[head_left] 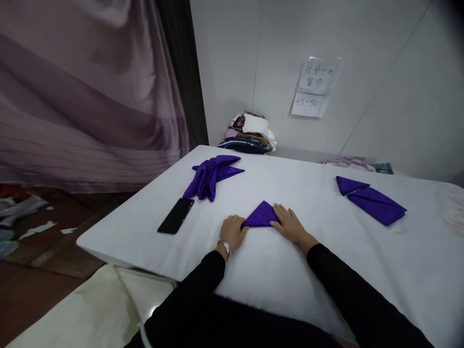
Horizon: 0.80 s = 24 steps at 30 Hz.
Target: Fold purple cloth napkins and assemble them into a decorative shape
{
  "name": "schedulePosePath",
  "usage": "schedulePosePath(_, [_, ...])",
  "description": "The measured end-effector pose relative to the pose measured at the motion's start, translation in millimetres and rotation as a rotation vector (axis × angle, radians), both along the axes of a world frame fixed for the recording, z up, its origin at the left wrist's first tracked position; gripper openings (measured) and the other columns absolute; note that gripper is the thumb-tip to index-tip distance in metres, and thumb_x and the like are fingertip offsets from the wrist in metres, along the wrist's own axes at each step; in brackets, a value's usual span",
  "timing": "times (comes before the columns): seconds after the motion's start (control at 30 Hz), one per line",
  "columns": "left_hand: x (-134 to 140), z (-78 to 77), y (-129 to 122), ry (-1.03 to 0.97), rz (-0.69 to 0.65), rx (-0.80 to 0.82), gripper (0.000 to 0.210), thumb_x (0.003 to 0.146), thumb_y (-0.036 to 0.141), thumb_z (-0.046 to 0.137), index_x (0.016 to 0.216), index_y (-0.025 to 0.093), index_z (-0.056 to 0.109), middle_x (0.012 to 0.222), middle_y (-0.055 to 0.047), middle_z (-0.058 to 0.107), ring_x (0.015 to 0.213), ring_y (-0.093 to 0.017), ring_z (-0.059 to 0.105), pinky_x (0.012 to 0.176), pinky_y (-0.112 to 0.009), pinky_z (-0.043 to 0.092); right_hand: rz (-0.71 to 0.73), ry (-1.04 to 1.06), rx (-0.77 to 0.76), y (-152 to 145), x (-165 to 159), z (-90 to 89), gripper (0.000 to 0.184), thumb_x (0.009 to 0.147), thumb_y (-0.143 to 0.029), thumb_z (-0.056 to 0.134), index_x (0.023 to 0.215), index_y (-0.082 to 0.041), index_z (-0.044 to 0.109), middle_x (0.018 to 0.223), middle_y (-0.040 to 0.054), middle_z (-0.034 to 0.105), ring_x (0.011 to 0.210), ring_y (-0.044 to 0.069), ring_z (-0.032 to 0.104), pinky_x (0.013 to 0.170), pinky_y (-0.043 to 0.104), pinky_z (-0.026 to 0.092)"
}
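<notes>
A purple cloth napkin (261,215), folded into a triangle, lies flat on the white-covered table in front of me. My left hand (232,232), with a silver watch or bracelet at the wrist, has its curled fingers and thumb closed on the napkin's left corner. Across the right side of the same napkin rests my right hand (288,223), palm down, its fingers stretched out and the thumb apart on the lower edge. What lies under the right fingers is hidden.
The white table (159,261) also bears a black phone (176,216), a loosely bunched purple cloth (207,178) and a folded purple cloth (377,205). Stacked fabrics (250,134) stand behind the table. Handwritten paper signs (314,87) hang on the wall. A pinkish curtain (90,96) covers the left.
</notes>
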<state>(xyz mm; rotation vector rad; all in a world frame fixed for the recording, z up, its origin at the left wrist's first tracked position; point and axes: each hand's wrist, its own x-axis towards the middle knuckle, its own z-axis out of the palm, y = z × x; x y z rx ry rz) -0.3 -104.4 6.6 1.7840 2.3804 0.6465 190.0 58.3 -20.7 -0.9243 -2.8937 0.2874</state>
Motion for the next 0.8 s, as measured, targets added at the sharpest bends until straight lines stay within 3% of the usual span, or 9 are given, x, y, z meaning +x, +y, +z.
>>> schedulePosePath(0.4, [-10.0, -6.0, -10.2, -0.063, 0.067, 0.044, 0.013, 0.073, 0.011, 0.05, 0.076, 0.021, 0.059, 0.078, 0.0, 0.062, 0.079, -0.017, 0.053, 0.072, -0.03, 0.038, 0.007, -0.01, 0.033, 0.4, 0.5, -1.0, 0.07, 0.088, -0.06, 0.021, 0.142, -0.016, 0.017, 0.147, 0.0082, 0.019, 0.134, 0.024, 0.016, 0.107, 0.046, 0.013])
schedulePosePath(0.57, [-10.5, 0.4, -7.8, -0.098, 0.101, 0.116, 0.018, 0.077, 0.013, 0.046, 0.088, 0.019, 0.059, 0.088, -0.003, 0.064, 0.087, -0.017, 0.054, 0.078, -0.03, 0.041, 0.008, -0.009, 0.028, 0.8, -0.3, -0.8, 0.07, 0.087, -0.06, 0.021, 0.143, -0.017, 0.015, 0.147, 0.0075, 0.018, 0.135, 0.024, 0.014, 0.107, 0.047, 0.013])
schedulePosePath(0.7, [13.3, 7.5, 26.0, -0.1, -0.087, 0.214, 0.028, 0.084, 0.033, 0.044, 0.106, 0.02, 0.056, 0.114, -0.005, 0.059, 0.108, -0.019, 0.049, 0.095, -0.034, 0.036, 0.003, -0.004, 0.033, 1.1, -0.9, -2.1, 0.07, 0.087, -0.059, 0.023, 0.143, -0.017, 0.015, 0.147, 0.0067, 0.018, 0.135, 0.023, 0.014, 0.107, 0.047, 0.013])
schedulePosePath(0.8, [33.8, 3.3, 59.8, -0.015, -0.259, 0.113, 0.051, 0.085, 0.049, 0.037, 0.128, 0.021, 0.04, 0.139, -0.007, 0.039, 0.128, -0.022, 0.03, 0.106, -0.043, 0.022, 0.006, -0.017, 0.037, 1.8, -0.7, -4.0, 0.066, 0.088, -0.054, 0.026, 0.143, -0.017, 0.015, 0.147, 0.0064, 0.018, 0.135, 0.023, 0.014, 0.107, 0.046, 0.013])
